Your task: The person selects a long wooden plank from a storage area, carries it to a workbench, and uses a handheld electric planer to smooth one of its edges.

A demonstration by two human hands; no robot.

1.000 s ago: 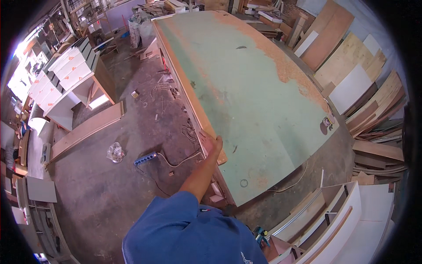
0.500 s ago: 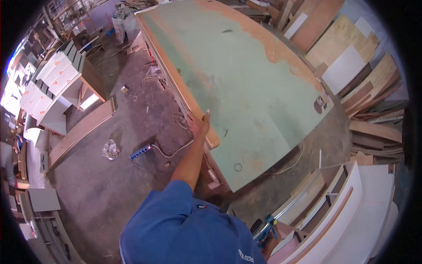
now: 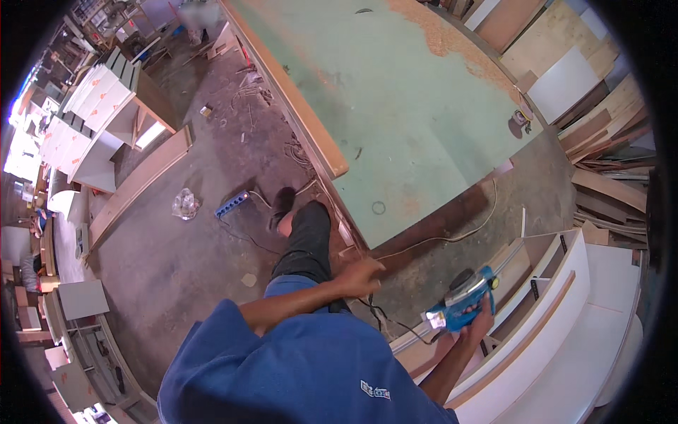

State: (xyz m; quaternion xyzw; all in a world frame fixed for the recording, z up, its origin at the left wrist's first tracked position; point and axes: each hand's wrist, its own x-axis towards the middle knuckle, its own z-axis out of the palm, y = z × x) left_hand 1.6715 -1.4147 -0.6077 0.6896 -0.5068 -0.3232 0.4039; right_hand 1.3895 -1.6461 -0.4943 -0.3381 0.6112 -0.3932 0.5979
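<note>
My left hand (image 3: pixel 359 279), fingers loosely bent and apart, hangs empty below the near corner of the large pale-green panel (image 3: pixel 402 141), close to a dark cord (image 3: pixel 378 314). A long wooden batten (image 3: pixel 296 106) lies along that panel's left edge. My right hand (image 3: pixel 480 318) grips a blue power tool (image 3: pixel 460 300), which looks like an electric planer, held above an open white cabinet (image 3: pixel 565 311) at lower right. The tool's cord hangs toward my legs. My leg and shoe show beside the panel's corner.
A blue power strip (image 3: pixel 232 203) and a crumpled plastic bag (image 3: pixel 186 203) are on the concrete floor (image 3: pixel 176 297). White carcasses (image 3: pixel 95 99) and a long board (image 3: pixel 141 184) are at left. Stacked sheet offcuts (image 3: pixel 565 88) line the right. A pale cable (image 3: pixel 452 239) runs beside the panel.
My left hand has released the batten and moved down toward me. My right hand has raised the blue tool into fuller view. My leg has appeared, and the panel sits higher in the picture.
</note>
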